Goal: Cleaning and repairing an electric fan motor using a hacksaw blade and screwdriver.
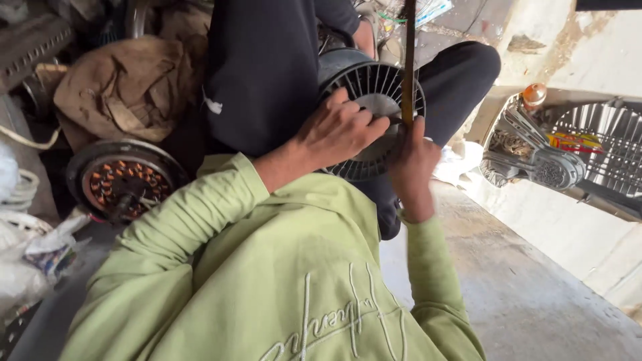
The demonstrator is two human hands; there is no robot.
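A: Where is the round black slotted fan housing (374, 100)?

B: On the lap of a seated person in dark clothes (267, 67).

A: And the hands?

B: Left hand (338, 130) curled closed, fingertips pressing its grille; right hand (411, 160) closed around a thin yellow-brown rod (408, 60) standing upright against it.

A: Surroundings?

B: A copper-wound motor stator (124, 180) lies left.

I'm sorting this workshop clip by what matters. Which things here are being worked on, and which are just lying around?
In hand:
- black round ribbed fan housing, under the left hand
- thin upright rod, held by the right hand

Lying about:
- round motor stator with copper windings
- crumpled brown cloth
- shiny metal fan motor
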